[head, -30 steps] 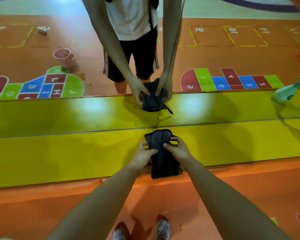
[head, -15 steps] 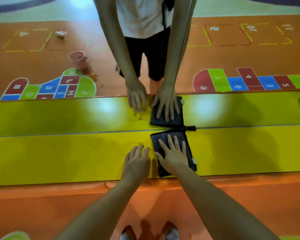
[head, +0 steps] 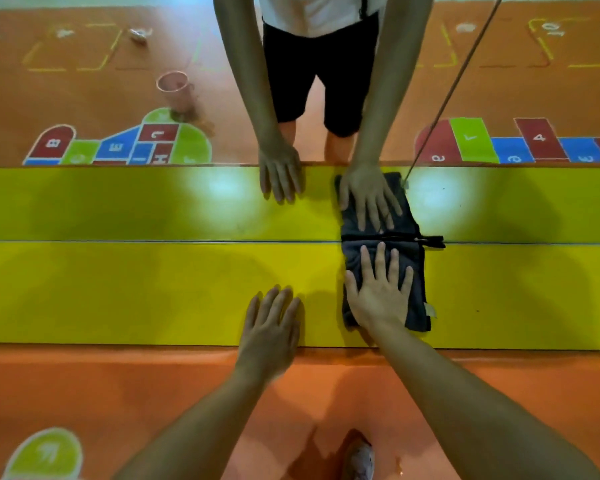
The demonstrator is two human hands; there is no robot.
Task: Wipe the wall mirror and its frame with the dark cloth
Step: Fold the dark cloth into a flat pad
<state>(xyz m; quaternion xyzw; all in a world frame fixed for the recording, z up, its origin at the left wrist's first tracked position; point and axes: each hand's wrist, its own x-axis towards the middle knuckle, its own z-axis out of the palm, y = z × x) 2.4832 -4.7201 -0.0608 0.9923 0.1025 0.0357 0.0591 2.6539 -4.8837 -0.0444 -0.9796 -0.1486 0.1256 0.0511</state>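
The right hand [head: 378, 297] lies flat, fingers spread and straight, on the dark cloth [head: 419, 285], pressing it to the yellow frame [head: 118, 292]. The cloth sits under that palm, its far edge touching the mirror [head: 118, 98] just past the fingertips. The left hand [head: 271, 329] rests flat on the frame beside it, fingers straight, holding nothing

The dark cloth [head: 419, 296], folded into a flat oblong, lay against the yellow frame [head: 153, 292]. Its top edge touched the lower edge of the wall mirror [head: 84, 98], which reflected it.
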